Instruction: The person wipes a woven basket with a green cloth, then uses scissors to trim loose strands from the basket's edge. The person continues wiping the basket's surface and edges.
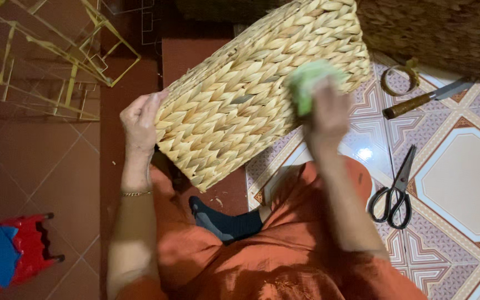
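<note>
Lying at the far left, a red stool (pixel 20 253) sits on the floor (pixel 40 161) below yellow wire frames (pixel 56 55). Left hand (pixel 140 119) grips the basket (pixel 251 89) edge; the tilted basket's inside is hidden. Right hand (pixel 326 111), blurred, presses a green cloth (pixel 306 83) against the weave. Scissors (pixel 395 191) and a knife (pixel 426 97) lie right.

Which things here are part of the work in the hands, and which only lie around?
In use: woven basket, held by left hand; green cloth under right hand.

Lying about: scissors, knife, tape roll, red stool, yellow wire frames.
</note>
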